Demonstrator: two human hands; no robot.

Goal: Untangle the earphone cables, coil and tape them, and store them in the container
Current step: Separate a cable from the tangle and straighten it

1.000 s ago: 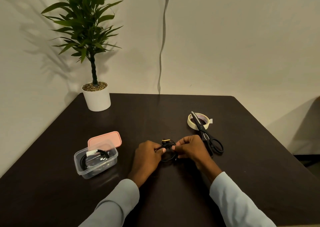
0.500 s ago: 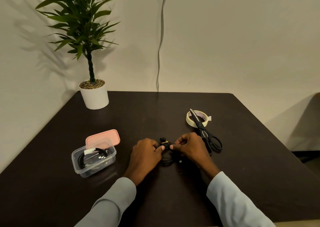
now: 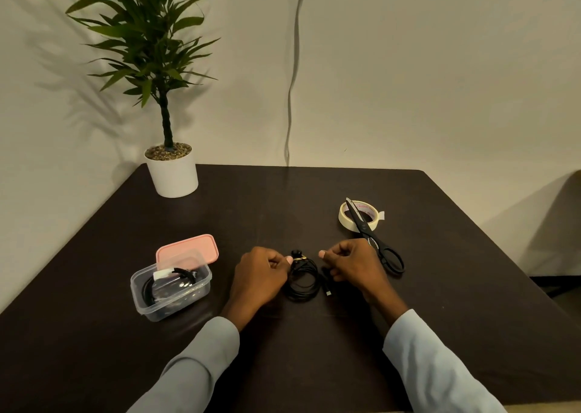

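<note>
The left hand [image 3: 259, 275] rests on the dark counter [image 3: 314, 198] with its fingers [image 3: 276, 260] curled; thumb and forefinger pinch the near-left edge of a black coil of earphone cable [image 3: 302, 282], just below an earbud [image 3: 295, 253] that sits at the top of the coil. The right hand [image 3: 353, 263] lies just to the right of the coil, its fingers also curled into a loose fist with the thumb tip pointing toward the earbud. Whether it holds a strand of the cable cannot be told; a gap shows between its thumb and the coil. A short cable end with a small plug [image 3: 328, 288] lies on the counter between the coil and the right hand.

Both forearms wear pale sleeves [image 3: 434, 362] and come in from the near edge.

Left of the left hand stands a clear plastic container [image 3: 171, 296], open, with another black coiled cable [image 3: 176, 282] inside, bound by a bit of pale tape. Its pink lid [image 3: 188, 250] leans against the far side of the container.

Just beyond the right hand lie black scissors [image 3: 374, 241], closed, handles near the hand and blades resting across a roll of cream tape [image 3: 360, 216] with a loose tab sticking out to the right.

At the far left corner of the counter stands a green plant [image 3: 147, 41] in a white pot [image 3: 173, 173]. A grey cord [image 3: 292, 76] hangs down the wall behind.
</note>
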